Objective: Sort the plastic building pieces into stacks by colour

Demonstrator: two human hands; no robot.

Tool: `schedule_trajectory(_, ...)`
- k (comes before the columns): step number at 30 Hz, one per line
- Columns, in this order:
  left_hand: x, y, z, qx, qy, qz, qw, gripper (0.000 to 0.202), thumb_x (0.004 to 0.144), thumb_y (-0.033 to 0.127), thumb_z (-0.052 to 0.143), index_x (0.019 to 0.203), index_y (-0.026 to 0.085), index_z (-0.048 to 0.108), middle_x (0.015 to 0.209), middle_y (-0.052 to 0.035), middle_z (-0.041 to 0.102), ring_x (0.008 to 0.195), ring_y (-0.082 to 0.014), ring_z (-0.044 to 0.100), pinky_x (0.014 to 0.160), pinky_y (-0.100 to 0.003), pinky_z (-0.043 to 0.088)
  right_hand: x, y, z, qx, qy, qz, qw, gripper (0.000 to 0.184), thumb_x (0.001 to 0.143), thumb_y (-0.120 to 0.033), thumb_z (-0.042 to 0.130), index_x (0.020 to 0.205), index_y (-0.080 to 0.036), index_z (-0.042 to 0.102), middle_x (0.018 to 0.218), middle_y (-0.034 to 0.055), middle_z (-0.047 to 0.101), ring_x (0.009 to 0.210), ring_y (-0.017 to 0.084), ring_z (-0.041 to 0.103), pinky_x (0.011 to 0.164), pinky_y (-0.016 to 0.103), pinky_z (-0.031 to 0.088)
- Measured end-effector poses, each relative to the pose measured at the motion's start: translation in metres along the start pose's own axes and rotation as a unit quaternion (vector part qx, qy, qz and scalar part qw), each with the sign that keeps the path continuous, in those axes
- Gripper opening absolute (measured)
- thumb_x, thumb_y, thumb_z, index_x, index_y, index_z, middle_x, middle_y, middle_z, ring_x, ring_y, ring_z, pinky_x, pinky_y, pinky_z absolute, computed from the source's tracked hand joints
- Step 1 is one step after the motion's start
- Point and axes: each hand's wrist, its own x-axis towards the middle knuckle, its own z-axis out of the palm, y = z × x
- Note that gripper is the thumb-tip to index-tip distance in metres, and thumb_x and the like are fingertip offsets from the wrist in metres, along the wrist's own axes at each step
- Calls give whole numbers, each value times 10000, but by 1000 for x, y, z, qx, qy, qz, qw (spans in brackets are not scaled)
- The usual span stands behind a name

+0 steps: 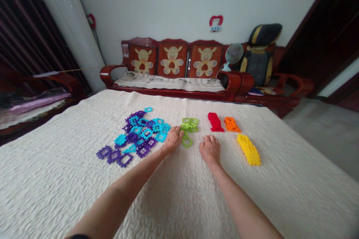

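Observation:
My left hand point(174, 139) is at the left side of a small pile of green interlocking plastic pieces point(190, 124), its bent fingers closed at the edge of a green piece. One green square frame piece point(187, 141) lies nearer to me, beside that hand. My right hand point(210, 148) rests on the cloth to the right of the green pieces, fingers bent downward and slightly apart, with nothing visible in them. Left of my left hand spreads a mixed heap of purple pieces point(143, 151) and light blue pieces point(120, 140).
Beyond my right hand sit a stack of red pieces point(215, 122) and orange pieces point(232, 124). A row of yellow pieces point(249, 150) lies farther right. All rest on a cream quilted cover point(174, 201). A wooden sofa point(168, 91) and a fan point(234, 53) stand behind.

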Motion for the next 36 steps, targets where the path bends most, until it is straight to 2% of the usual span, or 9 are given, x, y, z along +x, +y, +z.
schedule_trajectory(3, 6, 4, 10, -1, 13, -3, 1000, 329, 977, 289, 444, 1260, 183, 576, 1250, -128, 649, 1225, -230, 573, 1080, -418, 443, 0, 0, 0, 0, 4, -1, 1000, 238, 902, -169, 507, 1089, -176, 655, 1152, 95, 632, 1074, 228, 541, 859, 322, 351)
schedule_trajectory(7, 20, 12, 19, -25, 13, -67, 997, 372, 977, 296, 431, 1282, 151, 585, 1232, -152, 673, 1184, -250, 613, 1052, -415, 470, 0, 0, 1, 3, 6, 1, 1000, 258, 897, -163, 515, 1112, -176, 656, 1156, 93, 636, 1060, 225, 545, 858, 323, 352)
schedule_trajectory(11, 36, 12, 16, -94, 0, -110, 989, 431, 1010, 354, 355, 1267, 140, 627, 1234, -139, 695, 1168, -259, 632, 1012, -399, 501, 1, 1, 2, 7, 7, -2, 1000, 248, 888, -159, 518, 1090, -177, 661, 1139, 92, 641, 1045, 225, 547, 858, 323, 353)
schedule_trajectory(15, 56, 1, 13, -108, 33, -140, 984, 457, 1018, 357, 320, 1255, 141, 647, 1206, -132, 712, 1169, -261, 633, 1004, -415, 503, 2, 3, 4, 10, 8, -5, 1000, 253, 882, -151, 516, 1092, -174, 656, 1147, 97, 638, 1056, 223, 543, 877, 321, 350)
schedule_trajectory(18, 74, -4, 18, -96, 44, -140, 984, 429, 1001, 345, 373, 1256, 133, 644, 1243, -142, 692, 1231, -254, 600, 1052, -405, 470, 2, 3, 6, 11, 9, -4, 1000, 254, 878, -145, 513, 1086, -178, 655, 1149, 96, 638, 1063, 222, 541, 881, 321, 349)
schedule_trajectory(22, 89, -3, 27, -87, 25, -138, 986, 410, 982, 330, 413, 1250, 126, 647, 1254, -154, 686, 1241, -257, 596, 1074, -402, 453, 1, 3, 5, 15, 10, -1, 1000, 258, 873, -145, 511, 1085, -179, 654, 1163, 102, 639, 1064, 228, 536, 871, 327, 350)
schedule_trajectory(26, 91, 3, 28, -140, -9, -115, 983, 432, 997, 348, 371, 1253, 137, 647, 1244, -120, 698, 1216, -232, 612, 1042, -353, 475, 1, 2, 4, 19, 11, 0, 1000, 253, 874, -148, 506, 1078, -182, 651, 1169, 100, 636, 1069, 232, 530, 860, 329, 349)
schedule_trajectory(29, 93, 8, 26, -166, -10, -99, 981, 475, 1017, 369, 304, 1238, 131, 651, 1182, -99, 721, 1148, -214, 642, 1013, -337, 487, 1, 2, 3, 19, 8, 0, 1000, 247, 875, -148, 504, 1069, -184, 652, 1164, 96, 636, 1063, 233, 529, 859, 329, 347)
schedule_trajectory(36, 101, 5, 21, -144, -16, -142, 979, 476, 1023, 359, 298, 1253, 138, 651, 1207, -121, 712, 1138, -231, 651, 990, -356, 502, 0, 1, 2, 12, 5, 0, 1000, 250, 879, -149, 504, 1073, -185, 658, 1154, 91, 638, 1059, 233, 532, 865, 331, 348)
